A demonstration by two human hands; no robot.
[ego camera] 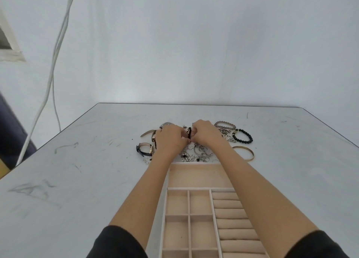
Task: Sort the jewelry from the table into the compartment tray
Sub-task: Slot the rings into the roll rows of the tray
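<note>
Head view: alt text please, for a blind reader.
The left hand and right hand meet over a jewelry pile on a table, both pinching a small dark piece. A watch lies left of the pile, a black bead bracelet and gold bangle right. The beige compartment tray nearer the person shows no jewelry.

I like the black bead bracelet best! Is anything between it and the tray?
Yes. The right forearm crosses the straight way from the black bead bracelet to the tray, and a gold bangle lies beside that way.
</note>
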